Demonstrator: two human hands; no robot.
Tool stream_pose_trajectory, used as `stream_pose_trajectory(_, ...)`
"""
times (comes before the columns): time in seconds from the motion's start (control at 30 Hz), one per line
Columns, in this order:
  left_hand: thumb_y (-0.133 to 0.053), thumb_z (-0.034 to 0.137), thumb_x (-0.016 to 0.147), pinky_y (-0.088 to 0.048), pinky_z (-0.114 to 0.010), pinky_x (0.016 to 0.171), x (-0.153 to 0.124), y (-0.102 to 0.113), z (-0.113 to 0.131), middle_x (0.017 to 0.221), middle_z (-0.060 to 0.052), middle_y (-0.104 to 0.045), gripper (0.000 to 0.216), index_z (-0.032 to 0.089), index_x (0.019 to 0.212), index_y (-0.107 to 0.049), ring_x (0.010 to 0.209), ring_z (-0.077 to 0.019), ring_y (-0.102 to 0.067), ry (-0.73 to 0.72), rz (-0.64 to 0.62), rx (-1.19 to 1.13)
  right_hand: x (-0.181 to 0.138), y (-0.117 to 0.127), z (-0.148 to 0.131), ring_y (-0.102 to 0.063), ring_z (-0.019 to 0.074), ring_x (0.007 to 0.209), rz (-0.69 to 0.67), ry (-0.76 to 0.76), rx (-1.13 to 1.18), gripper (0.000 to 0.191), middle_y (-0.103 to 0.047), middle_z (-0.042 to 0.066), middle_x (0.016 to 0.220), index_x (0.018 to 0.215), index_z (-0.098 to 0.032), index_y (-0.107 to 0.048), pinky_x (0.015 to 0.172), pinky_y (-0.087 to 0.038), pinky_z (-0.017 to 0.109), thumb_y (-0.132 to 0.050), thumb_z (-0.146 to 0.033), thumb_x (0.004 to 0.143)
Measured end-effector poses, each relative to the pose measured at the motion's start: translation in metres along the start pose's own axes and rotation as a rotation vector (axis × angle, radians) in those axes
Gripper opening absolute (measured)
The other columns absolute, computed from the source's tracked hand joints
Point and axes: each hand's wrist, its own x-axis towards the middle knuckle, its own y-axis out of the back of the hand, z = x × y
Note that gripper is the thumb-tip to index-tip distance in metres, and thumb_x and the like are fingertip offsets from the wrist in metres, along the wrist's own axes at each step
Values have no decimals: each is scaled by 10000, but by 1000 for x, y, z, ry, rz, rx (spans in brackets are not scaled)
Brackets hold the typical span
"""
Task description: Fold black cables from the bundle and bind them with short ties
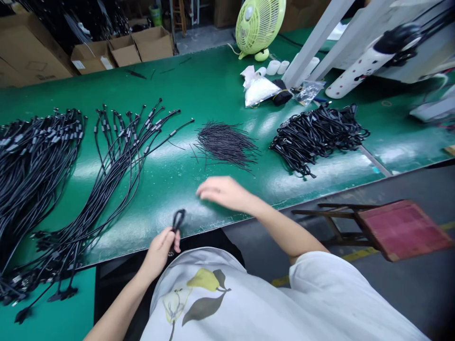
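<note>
My left hand point(160, 248) is closed near the front edge of the green table point(213, 94), pinching a folded black cable loop point(177, 220) that stands up from its fingers. My right hand point(222, 192) reaches out over the table with its fingers stretched flat and a little blurred, holding nothing. It hovers short of a pile of thin black wire ties point(225, 144). A fan of long black cables point(121, 156) lies to the left of both hands.
A thick bundle of black cables point(31, 161) covers the far left. A heap of coiled cables point(316, 135) lies right of the ties. Behind stand a green fan point(259, 23), white bags point(259, 87), cardboard boxes point(121, 47). A red stool point(394, 227) stands at right.
</note>
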Motion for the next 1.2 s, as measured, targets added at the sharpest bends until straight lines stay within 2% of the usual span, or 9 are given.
stream_pose_trajectory(0.07, -536, 534, 881, -429, -258, 592, -2, 5, 3, 662, 24, -493, 369, 175, 801, -520, 565, -109, -482, 34, 92, -306, 11, 16, 38, -586, 184, 947, 242, -283, -178, 331, -657, 92, 1070, 1077, -187, -667, 786, -417, 276, -384, -340, 998)
stream_pose_trajectory(0.13, -614, 526, 839, -386, -222, 506, -4, 6, 8, 630, 53, -425, 377, 170, 788, -502, 498, -73, -402, 67, 126, -503, 21, 23, 72, -560, 218, 941, 351, -496, -377, 269, -628, 125, 1086, 1068, -162, -662, 765, -399, 300, -445, -283, 965)
stream_pose_trajectory(0.3, -673, 494, 812, -351, -189, 449, -10, 2, 18, 609, 67, -390, 382, 144, 782, -523, 466, -43, -362, 113, 85, -625, 27, 23, 103, -522, 231, 881, 427, -544, -625, 239, -595, 140, 1008, 1003, -137, -645, 735, -357, 311, -432, -226, 942)
stream_pose_trajectory(0.5, -708, 489, 781, -326, -172, 424, -3, -5, 25, 596, 82, -370, 399, 128, 877, -567, 445, -30, -344, 102, 156, -683, 7, 18, 68, -519, 201, 807, 615, -517, -595, 256, -580, 103, 946, 956, -159, -625, 685, -348, 287, -399, -281, 956)
stream_pose_trajectory(0.83, -660, 477, 830, -344, -178, 430, 1, -20, 39, 605, 86, -406, 439, 162, 1088, -496, 446, -47, -365, 5, 59, -701, 0, 13, 37, -543, 188, 804, 728, -520, -396, 245, -571, 94, 967, 1001, -155, -655, 700, -409, 292, -444, -249, 919)
stream_pose_trajectory(0.9, -665, 471, 830, -338, -175, 430, 0, -19, 38, 611, 89, -398, 505, 175, 1187, -467, 447, -49, -361, -5, 54, -729, -1, -1, 12, -553, 162, 771, 646, -409, -176, 215, -583, 68, 911, 949, -160, -665, 708, -432, 279, -479, -258, 905)
stream_pose_trajectory(1.03, -649, 467, 843, -340, -183, 445, 0, -18, 37, 626, 80, -380, 551, 158, 1270, -484, 457, -47, -351, -21, 24, -741, -8, -47, -50, -528, 109, 633, 216, -161, 286, 203, -565, 18, 765, 873, -165, -675, 591, -423, 222, -515, -286, 902)
stream_pose_trajectory(1.1, -617, 458, 863, -362, -196, 468, 2, -16, 35, 645, 66, -397, 498, 138, 1235, -532, 476, -54, -367, -64, 70, -684, -12, -65, -72, -506, 101, 602, 179, -83, 266, 214, -553, 18, 750, 890, -157, -668, 572, -411, 218, -500, -285, 922)
stream_pose_trajectory(1.2, -542, 428, 903, -397, -218, 520, 4, -13, 29, 669, 39, -453, 383, 142, 1151, -598, 509, -77, -411, -135, 206, -443, -10, -75, -82, -531, 131, 683, 237, 94, -81, 263, -589, 61, 780, 904, -157, -665, 669, -418, 252, -426, -249, 965)
